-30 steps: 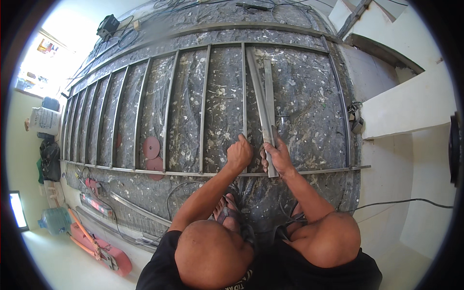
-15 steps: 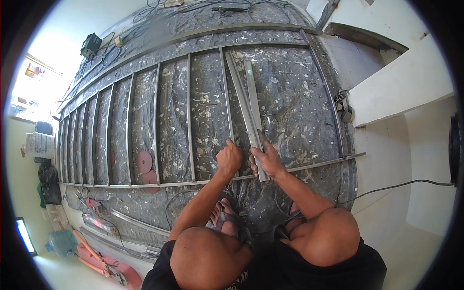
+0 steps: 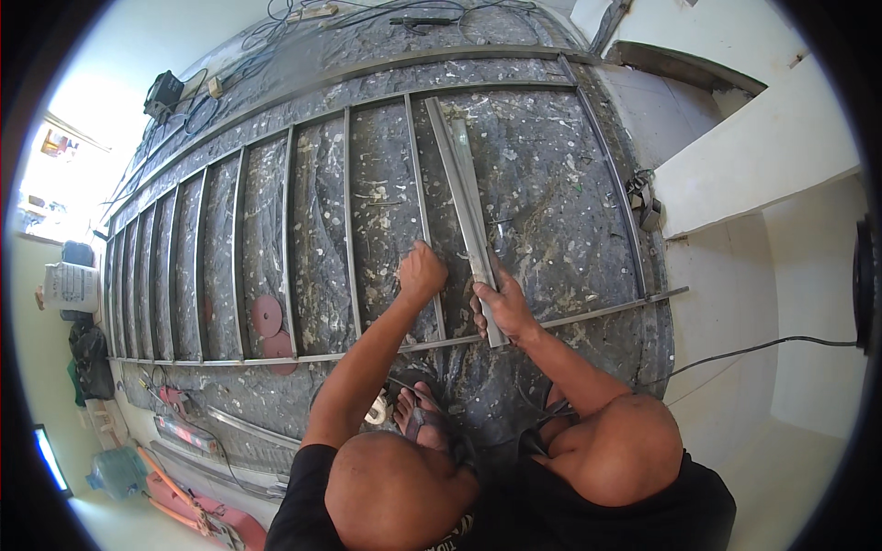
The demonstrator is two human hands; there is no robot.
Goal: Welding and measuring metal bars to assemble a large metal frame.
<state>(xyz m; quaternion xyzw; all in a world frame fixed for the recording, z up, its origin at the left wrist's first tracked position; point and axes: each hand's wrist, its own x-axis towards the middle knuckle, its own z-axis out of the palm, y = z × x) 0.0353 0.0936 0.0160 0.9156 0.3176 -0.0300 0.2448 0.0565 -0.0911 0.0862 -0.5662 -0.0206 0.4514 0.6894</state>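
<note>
Under the curled fingers of the left hand [image 3: 424,274] runs a slim metal crossbar [image 3: 414,151], one of the row of upright-looking bars in a long frame [image 3: 593,315] lying on the floor [image 3: 560,239]; those fingers are drawn in toward the palm, and I cannot tell whether they have hold of the crossbar or only rest against it. Just to their right, the fingers of the right hand [image 3: 505,310] are wrapped around a loose grey metal bar [image 3: 456,188] near its lower end, the thumb lying along its upper face. From this grip the bar slants away, up and to the left, its far end close to the frame's far rail, while its near end pokes out a little below the fingers, over the near rail. Beyond the right fingers and partly behind the bar lies a flat metal strip [image 3: 465,151], set at a slight angle to it. Well to the left of the left fingers, two reddish discs [image 3: 266,315] lie on the floor, overlapping. Well to the right of the right fingers, small metal pieces [image 3: 649,211] sit beside the frame's end. Below the left fingers, nearer the body, is a sandalled foot [image 3: 423,418].
</note>
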